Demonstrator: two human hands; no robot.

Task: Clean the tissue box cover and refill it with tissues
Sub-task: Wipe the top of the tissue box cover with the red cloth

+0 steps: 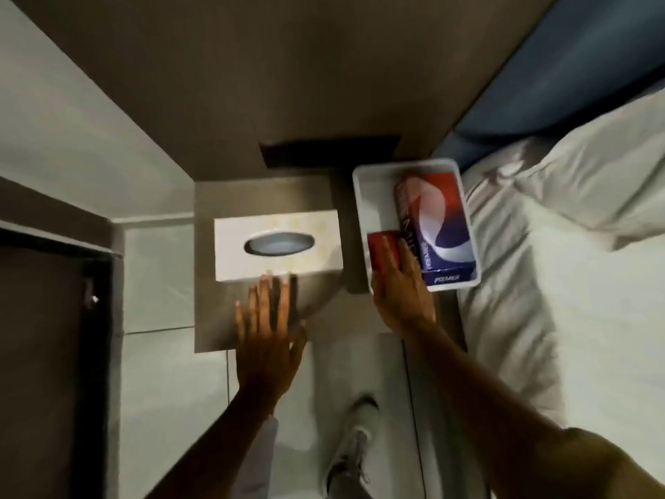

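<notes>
A white tissue box cover (277, 244) with an oval slot lies on the brown bedside shelf (223, 318). My left hand (268, 333) hovers flat just in front of it, fingers spread, holding nothing. To the right, a white tray (367, 207) holds a blue, red and white Premier tissue pack (437, 225) and a small red item (381, 246). My right hand (401, 286) lies over the red item and the near end of the pack; whether it grips either I cannot tell.
A bed with white sheets and a pillow (583, 181) lies right of the tray, below a blue headboard (561, 66). A dark door frame (54, 318) stands at left. Pale floor tiles and my shoe (354, 448) show below the shelf.
</notes>
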